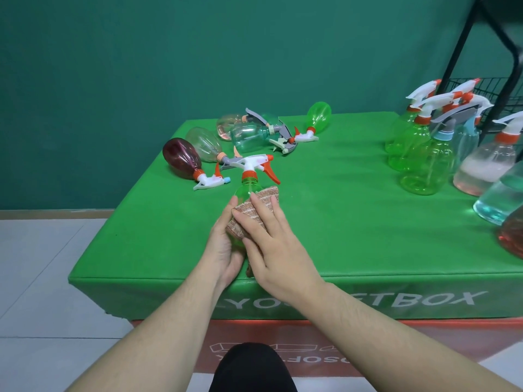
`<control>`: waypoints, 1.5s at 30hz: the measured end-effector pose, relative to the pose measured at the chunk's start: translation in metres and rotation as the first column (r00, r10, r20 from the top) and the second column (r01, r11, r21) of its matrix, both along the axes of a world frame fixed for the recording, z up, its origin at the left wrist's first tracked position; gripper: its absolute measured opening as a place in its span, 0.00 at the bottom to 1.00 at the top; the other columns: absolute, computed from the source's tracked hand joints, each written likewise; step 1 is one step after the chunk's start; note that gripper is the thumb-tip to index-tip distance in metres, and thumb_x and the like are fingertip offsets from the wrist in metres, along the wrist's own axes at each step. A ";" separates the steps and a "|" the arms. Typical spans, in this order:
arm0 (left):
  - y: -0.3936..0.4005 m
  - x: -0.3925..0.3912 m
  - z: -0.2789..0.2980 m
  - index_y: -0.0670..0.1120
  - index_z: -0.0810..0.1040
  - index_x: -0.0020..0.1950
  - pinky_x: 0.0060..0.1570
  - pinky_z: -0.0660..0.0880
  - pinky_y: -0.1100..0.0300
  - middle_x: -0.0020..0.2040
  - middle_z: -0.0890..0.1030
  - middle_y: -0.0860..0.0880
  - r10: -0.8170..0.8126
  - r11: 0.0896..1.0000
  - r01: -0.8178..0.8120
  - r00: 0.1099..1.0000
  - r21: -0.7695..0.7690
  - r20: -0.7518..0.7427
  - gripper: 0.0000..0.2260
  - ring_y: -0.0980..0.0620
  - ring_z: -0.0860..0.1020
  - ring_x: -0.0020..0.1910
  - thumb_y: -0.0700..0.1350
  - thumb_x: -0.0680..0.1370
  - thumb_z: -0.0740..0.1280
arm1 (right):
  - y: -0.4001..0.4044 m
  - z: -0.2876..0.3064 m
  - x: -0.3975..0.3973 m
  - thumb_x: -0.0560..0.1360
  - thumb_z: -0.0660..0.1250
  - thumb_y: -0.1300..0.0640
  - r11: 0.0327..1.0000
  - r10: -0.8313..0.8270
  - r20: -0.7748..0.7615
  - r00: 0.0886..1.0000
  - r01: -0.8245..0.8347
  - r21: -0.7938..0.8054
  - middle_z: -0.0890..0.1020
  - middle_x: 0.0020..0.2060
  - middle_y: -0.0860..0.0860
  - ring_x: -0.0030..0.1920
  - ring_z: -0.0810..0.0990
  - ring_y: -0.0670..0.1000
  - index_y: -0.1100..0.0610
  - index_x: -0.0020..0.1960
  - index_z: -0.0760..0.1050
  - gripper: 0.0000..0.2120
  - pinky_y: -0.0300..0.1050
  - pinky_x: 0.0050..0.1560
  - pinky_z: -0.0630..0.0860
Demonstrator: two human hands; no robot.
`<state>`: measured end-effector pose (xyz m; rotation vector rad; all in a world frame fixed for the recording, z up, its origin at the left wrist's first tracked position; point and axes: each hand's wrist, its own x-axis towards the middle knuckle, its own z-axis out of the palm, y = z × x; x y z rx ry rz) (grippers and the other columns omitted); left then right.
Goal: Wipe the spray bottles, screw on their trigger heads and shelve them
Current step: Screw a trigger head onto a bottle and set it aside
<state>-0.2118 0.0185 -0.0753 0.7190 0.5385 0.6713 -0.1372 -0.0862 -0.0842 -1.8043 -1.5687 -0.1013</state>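
Across the whole middle of our view lies the green-covered table (325,222), with white lettering on its front edge partly hidden behind our forearms, and a dark green wall (169,52) behind it. At the far right a black wire rack (506,89) rises beside the table's back corner. In front of it we see a crowd of upright bottles (430,165), green, clear, pinkish and bluish, most with white and orange trigger heads fitted, standing close together near the right edge. Toward the back left lies a loose heap of bottles on their sides (249,137): a dark red one (181,159), a clear one, a pinkish one, a pale teal one and a green one (318,116), their triggers pointing inward and overlapping. Just in front of that heap, near the table's front, is the green spray bottle (247,188) we are working on, tilted away from us with its white and orange trigger head (254,162) on top. Our left hand (223,250) cups the bottle's lower body from the left, fingers curled round it. Our right hand (271,241) lies with fingers spread, pressing a brown striped cloth (263,205) against the bottle's side; the cloth and hands hide most of the bottle.
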 end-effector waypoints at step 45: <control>-0.062 0.067 0.038 0.46 0.85 0.60 0.49 0.80 0.54 0.54 0.87 0.43 -0.056 0.982 0.083 0.986 0.172 -0.156 0.27 0.47 0.87 0.50 0.66 0.76 0.65 | -0.007 0.044 0.038 0.81 0.46 0.37 0.906 -0.137 -0.940 0.313 0.424 0.009 0.80 0.63 0.53 0.63 0.77 0.56 0.50 0.70 0.68 0.27 0.54 0.68 0.71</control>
